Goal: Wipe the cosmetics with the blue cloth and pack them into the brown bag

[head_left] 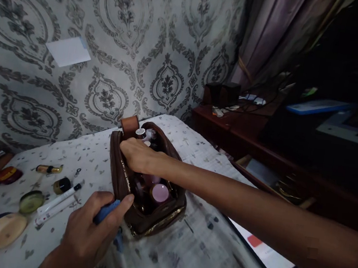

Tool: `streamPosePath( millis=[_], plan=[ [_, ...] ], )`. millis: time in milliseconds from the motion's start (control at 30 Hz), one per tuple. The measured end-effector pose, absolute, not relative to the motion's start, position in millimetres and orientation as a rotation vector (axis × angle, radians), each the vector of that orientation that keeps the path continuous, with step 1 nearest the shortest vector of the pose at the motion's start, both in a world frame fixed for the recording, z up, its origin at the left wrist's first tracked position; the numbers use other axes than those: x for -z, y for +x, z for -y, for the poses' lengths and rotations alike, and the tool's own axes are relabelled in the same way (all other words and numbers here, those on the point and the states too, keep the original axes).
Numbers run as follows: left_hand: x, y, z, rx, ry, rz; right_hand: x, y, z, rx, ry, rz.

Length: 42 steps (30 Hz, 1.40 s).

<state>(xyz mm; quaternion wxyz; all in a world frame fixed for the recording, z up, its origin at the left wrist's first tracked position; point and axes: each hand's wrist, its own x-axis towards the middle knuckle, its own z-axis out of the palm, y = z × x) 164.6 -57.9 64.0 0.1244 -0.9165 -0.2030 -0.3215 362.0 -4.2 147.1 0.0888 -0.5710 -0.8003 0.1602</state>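
An open brown leather pouch [120, 179] stands on the patterned cloth, with small bottles and a pink-lidded jar [160, 192] inside. My right hand [138, 154] reaches across and into the pouch's far end, fingers curled down among the bottles; what they grip is hidden. My left hand [88, 232] sits at the pouch's near corner, fingers closed around a blue cloth [105, 212], thumb against the pouch side.
Cosmetics lie to the left: a gold lipstick [49, 169], a white pen-like tube [58, 199], a round compact [31, 201], a tan oval case [4, 229]. A tablet [265, 255] lies right of the pouch. A dark wooden desk [233, 123] stands beyond.
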Motion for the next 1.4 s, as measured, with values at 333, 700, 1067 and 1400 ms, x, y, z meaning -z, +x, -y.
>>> streamPosePath(
  millis=[333, 700, 1067, 1400],
  plan=[
    [-67, 163, 54, 0.886, -2.652, 0.510, -146, 351, -5, -0.483, -1.737, 2.343],
    [-73, 170, 60, 0.926, -2.597, 0.521, -149, 367, 15, -0.200, -1.681, 2.664],
    [-76, 172, 61, 0.926, -2.580, 0.509, -134, 371, 12, -0.055, -1.665, 2.714],
    [-73, 172, 61, 0.923, -2.585, 0.508, -132, 378, 14, -0.140, -1.658, 2.655]
  ],
)
